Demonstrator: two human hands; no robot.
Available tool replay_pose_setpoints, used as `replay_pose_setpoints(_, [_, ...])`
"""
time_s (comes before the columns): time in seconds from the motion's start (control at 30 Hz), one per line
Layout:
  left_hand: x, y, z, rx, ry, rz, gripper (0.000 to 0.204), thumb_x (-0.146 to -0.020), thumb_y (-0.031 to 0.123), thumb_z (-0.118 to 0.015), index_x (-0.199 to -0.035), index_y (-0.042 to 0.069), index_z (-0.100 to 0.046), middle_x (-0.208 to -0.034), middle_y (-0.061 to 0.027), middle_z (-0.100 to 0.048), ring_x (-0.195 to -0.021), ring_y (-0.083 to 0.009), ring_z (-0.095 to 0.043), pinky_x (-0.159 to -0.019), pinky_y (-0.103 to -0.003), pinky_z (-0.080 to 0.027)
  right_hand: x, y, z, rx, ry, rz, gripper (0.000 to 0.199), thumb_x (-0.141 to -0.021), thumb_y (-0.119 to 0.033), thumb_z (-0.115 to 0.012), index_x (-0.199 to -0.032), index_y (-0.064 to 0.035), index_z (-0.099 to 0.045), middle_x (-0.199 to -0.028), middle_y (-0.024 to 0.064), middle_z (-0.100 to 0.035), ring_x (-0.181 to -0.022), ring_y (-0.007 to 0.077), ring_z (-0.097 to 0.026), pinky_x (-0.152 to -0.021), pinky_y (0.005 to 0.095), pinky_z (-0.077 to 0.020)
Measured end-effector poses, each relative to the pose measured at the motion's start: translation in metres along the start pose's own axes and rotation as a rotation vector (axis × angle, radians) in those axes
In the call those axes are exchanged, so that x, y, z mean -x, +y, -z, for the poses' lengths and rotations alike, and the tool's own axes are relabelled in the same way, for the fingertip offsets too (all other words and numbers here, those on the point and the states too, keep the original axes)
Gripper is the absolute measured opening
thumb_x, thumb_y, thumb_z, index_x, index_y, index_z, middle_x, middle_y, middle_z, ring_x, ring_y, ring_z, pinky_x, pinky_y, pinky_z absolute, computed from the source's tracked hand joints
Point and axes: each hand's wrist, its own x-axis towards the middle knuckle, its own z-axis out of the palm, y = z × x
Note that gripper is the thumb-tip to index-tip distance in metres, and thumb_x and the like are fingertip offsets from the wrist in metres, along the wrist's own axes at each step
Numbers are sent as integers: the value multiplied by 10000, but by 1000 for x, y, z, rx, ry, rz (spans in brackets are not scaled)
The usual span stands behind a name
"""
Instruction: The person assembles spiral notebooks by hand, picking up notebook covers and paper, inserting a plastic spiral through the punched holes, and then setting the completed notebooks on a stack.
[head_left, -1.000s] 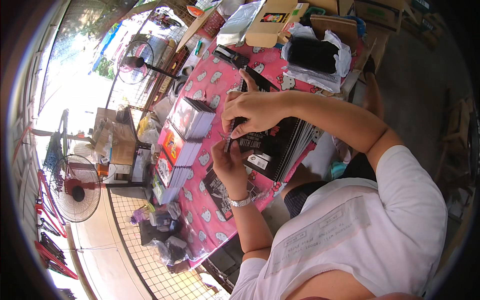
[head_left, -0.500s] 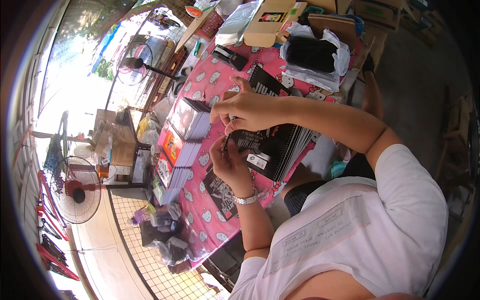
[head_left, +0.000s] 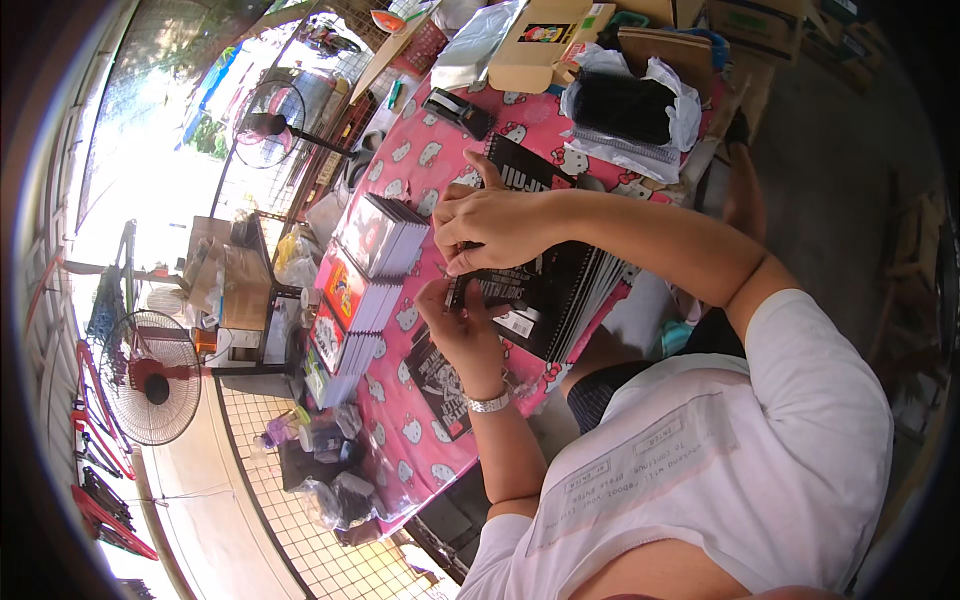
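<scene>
A stack of black spiral notebooks (head_left: 563, 316) with white printing lies on the table beneath my hands. My left hand (head_left: 462, 325), with a silver band at its wrist, has its thumb and fingers around the near-left corner of the top notebook. Just above it, my right hand (head_left: 497, 228) is bent over the notebook, thumb and fingertips pinched together close to the same edge. Whatever sits in that pinch is too small to make out. Beside my left wrist lies a black printed sheet or cover (head_left: 437, 388).
Small notebooks stand in stacks (head_left: 365, 285) along the table's left side. A black tape dispenser (head_left: 460, 112), an opened carton (head_left: 540, 50) and a black bundle in white wrapping (head_left: 625, 108) occupy the far side. Plastic bags (head_left: 340, 495) crowd the near-left corner. Two fans (head_left: 152, 380) stand at left.
My right hand has shifted slightly right and down, its fingers drawing in closer. The left thumb has spread away from its fingertips. The top notebook has shifted slightly.
</scene>
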Motion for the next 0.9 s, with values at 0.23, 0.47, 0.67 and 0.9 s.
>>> replay_pose_setpoints(0.23, [1,-5,-1,33,56,91,225,-966,43,-584,-1125,-40,-448,-1014,-119,-565,-713,-117,-642,-525,-265,-608,-8,-3,2,210,-81,1,270,-967,-381,-566,-896,-156,-697,-940,-9,-648,-1148,187,-559,-1094,724,-4])
replay_pose_setpoints(0.47, [0,0,-1,52,72,124,289,-1046,245,-476,-989,-34,-526,-857,-68,-576,-592,-131,-627,-487,-258,-596,2,-2,11,57,-111,-70,198,-929,-351,-629,-910,-167,-700,-1014,-5,-676,-1173,213,-559,-1094,720,-8])
replay_pose_setpoints(0.67, [5,-6,-4,61,101,25,257,-1021,185,-540,-1068,-67,-559,-850,-96,-641,-599,-152,-662,-500,-241,-575,0,3,5,-72,-76,-17,198,-886,-349,-683,-943,-161,-709,-1015,36,-679,-1270,271,-487,-1057,765,4])
replay_pose_setpoints(0.9, [6,-17,3,85,215,74,238,-922,-3,-633,-1150,-71,-643,-946,-93,-677,-752,-153,-673,-563,-248,-563,23,-24,-32,103,483,16,143,-819,-315,-738,-831,-176,-706,-1148,-16,-596,-1243,220,-485,-1091,681,-74])
